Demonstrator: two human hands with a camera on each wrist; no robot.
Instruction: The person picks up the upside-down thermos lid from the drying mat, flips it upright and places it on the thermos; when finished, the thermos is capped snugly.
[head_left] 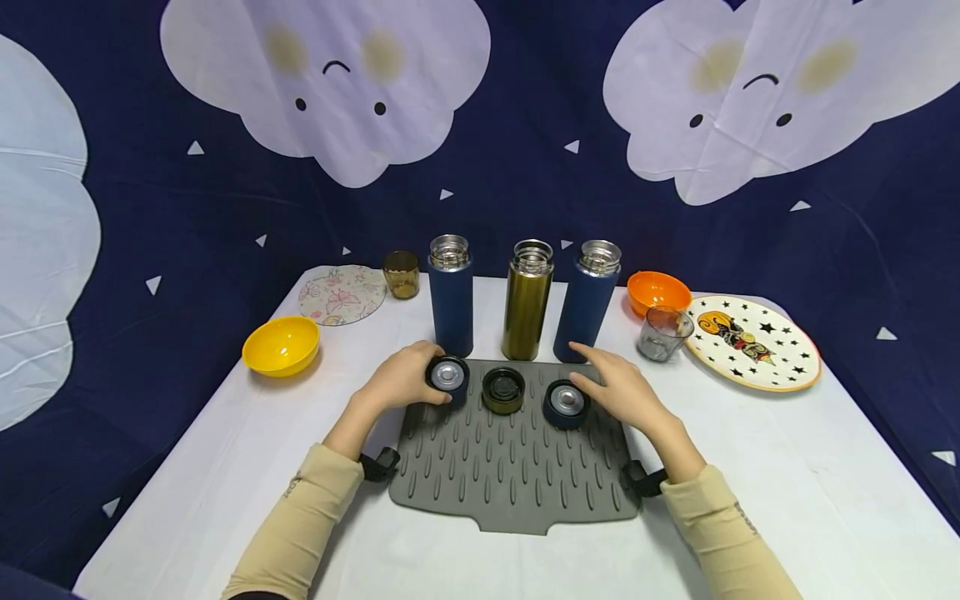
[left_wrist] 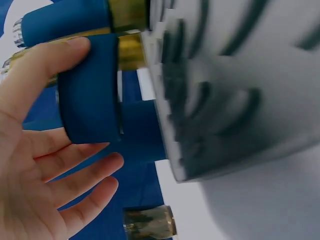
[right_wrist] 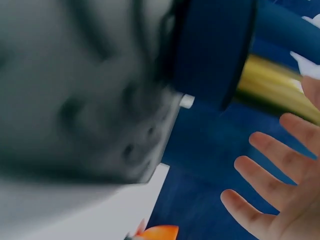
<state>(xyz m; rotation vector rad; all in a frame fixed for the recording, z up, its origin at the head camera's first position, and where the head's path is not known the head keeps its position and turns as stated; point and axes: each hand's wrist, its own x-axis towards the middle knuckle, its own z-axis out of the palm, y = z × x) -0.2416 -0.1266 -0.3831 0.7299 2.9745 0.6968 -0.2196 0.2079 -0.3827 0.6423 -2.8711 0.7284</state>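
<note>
My left hand [head_left: 405,377] pinches a blue bottle lid [left_wrist: 92,92] between thumb and fingers, over the back left of a grey ridged mat [head_left: 517,483]. An olive lid [head_left: 503,392] lies on the mat's back middle. Another blue lid [head_left: 566,403] is to its right, beside my right hand [head_left: 618,385], whose fingers are spread and hold nothing. Behind the mat stand three lidless bottles: a blue bottle [head_left: 452,304] at left, a gold-olive bottle [head_left: 527,308] in the middle, and a second blue bottle [head_left: 587,304] at right, near my right fingertips.
At left are a yellow bowl [head_left: 281,347], a patterned round placemat [head_left: 342,295] and an amber glass [head_left: 402,275]. An orange bowl [head_left: 658,293], a clear glass [head_left: 664,334] and a star-patterned plate [head_left: 787,333] stand at right. A dark cloud-print cloth [head_left: 525,150] hangs behind the white table.
</note>
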